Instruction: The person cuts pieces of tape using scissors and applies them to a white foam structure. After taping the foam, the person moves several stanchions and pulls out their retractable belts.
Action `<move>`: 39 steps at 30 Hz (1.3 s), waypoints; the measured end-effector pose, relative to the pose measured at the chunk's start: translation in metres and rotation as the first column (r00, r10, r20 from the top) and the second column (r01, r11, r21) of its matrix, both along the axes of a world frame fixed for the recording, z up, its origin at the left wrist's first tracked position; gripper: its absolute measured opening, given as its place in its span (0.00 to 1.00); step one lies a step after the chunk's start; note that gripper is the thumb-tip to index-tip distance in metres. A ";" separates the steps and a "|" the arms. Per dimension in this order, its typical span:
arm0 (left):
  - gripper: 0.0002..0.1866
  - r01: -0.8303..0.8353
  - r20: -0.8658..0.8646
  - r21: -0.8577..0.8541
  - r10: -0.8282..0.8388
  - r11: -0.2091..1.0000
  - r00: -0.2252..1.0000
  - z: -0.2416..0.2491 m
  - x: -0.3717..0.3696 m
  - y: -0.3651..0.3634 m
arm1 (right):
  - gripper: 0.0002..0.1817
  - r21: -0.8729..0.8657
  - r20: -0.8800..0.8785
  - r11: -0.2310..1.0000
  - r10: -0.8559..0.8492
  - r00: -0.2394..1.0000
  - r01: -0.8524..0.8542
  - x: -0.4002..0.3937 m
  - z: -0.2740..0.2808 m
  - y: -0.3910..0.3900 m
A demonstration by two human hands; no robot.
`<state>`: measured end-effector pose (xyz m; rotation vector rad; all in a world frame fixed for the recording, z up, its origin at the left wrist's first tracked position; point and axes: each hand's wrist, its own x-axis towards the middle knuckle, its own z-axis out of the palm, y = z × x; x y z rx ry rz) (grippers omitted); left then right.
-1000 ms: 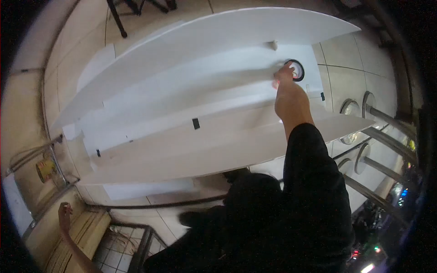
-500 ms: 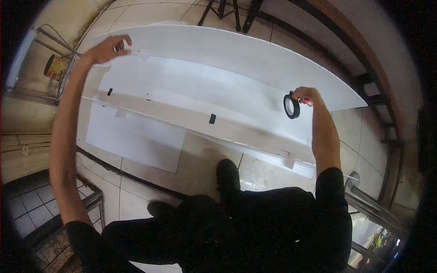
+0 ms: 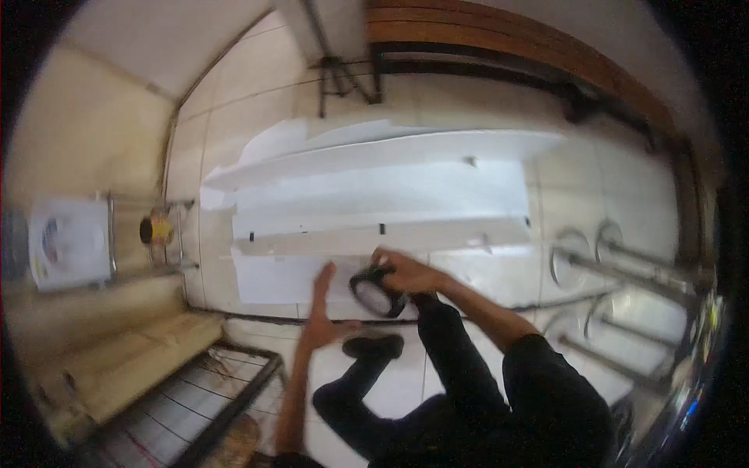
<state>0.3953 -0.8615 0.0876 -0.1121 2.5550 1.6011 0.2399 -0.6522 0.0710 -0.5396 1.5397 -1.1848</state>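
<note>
My right hand (image 3: 412, 274) grips a roll of black tape (image 3: 356, 284) in front of my legs. Beside it, my left hand (image 3: 318, 327) holds nothing, its thumb and fingers spread apart and blurred. Beyond both hands a long white board (image 3: 406, 191) with raised long sides lies on the floor. Small strips of black tape (image 3: 382, 228) stick to its near side. A white sheet (image 3: 269, 279) lies flat along the near edge, partly behind my hands.
A tiled floor (image 3: 566, 187) surrounds the board. At the far side stand a tripod (image 3: 335, 78) and a wooden bench (image 3: 499, 27). Metal stool legs (image 3: 624, 277) are on the right. To the left are a yellow can (image 3: 161, 231) and a metal-framed rack (image 3: 195, 398).
Both hands have drawn back from the board toward my body and closer together. The tape roll has come along in my right hand. My view has shifted, showing the board farther off.
</note>
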 end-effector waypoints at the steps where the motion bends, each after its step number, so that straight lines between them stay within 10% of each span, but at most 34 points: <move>1: 0.61 0.032 0.014 0.001 -0.032 1.000 0.999 0.030 0.013 0.031 | 0.22 0.021 0.094 0.988 -0.152 0.984 0.151 0.034 0.028 0.011; 5: 0.60 -0.263 0.503 0.499 -0.029 0.826 0.864 0.148 0.084 0.131 | 0.15 0.206 0.295 0.843 -0.538 0.790 0.497 0.157 0.112 0.062; 6: 0.57 -0.109 0.479 0.328 -0.065 0.938 0.876 0.171 0.100 0.151 | 0.15 0.233 0.271 0.796 -0.605 0.748 0.559 0.176 0.138 0.083; 10: 0.49 -0.287 0.575 0.597 -0.151 0.750 0.804 0.249 0.119 0.229 | 0.16 0.310 0.555 0.832 -0.551 0.623 0.460 0.169 0.261 0.179; 12: 0.45 -0.370 0.600 0.588 -0.081 0.719 0.796 0.265 0.111 0.255 | 0.18 -0.014 0.257 0.866 -0.481 0.838 0.500 0.204 0.216 0.224; 14: 0.43 -0.379 0.625 0.578 -0.093 0.723 0.775 0.267 0.079 0.297 | 0.19 0.309 0.634 0.841 -0.530 0.563 0.444 0.161 0.238 0.295; 15: 0.42 -0.381 0.637 0.579 -0.109 0.721 0.763 0.265 0.064 0.325 | 0.20 0.199 0.733 0.822 -0.486 0.476 0.534 0.157 0.244 0.330; 20: 0.39 -0.116 0.723 0.539 -0.387 0.835 0.572 0.248 -0.004 0.436 | 0.16 0.046 0.395 0.839 -0.513 0.762 0.541 0.088 0.279 0.489; 23: 0.43 0.542 0.764 0.350 -0.568 0.764 0.307 0.381 -0.135 0.526 | 0.12 0.145 -0.049 0.911 -0.383 0.922 0.386 0.003 0.364 0.591; 26: 0.43 0.618 0.686 0.453 -0.694 0.642 0.218 0.432 -0.188 0.563 | 0.14 0.179 -0.246 0.976 -0.081 0.966 0.127 -0.056 0.438 0.641; 32: 0.34 0.550 0.537 0.514 -0.747 0.658 0.392 0.487 -0.271 0.609 | 0.14 0.374 -0.331 0.920 0.017 0.943 0.115 -0.159 0.526 0.716; 39: 0.47 -0.118 0.292 0.919 -0.447 0.377 0.846 0.470 -0.403 0.628 | 0.10 0.475 -0.504 0.852 0.058 0.862 0.220 -0.313 0.482 0.801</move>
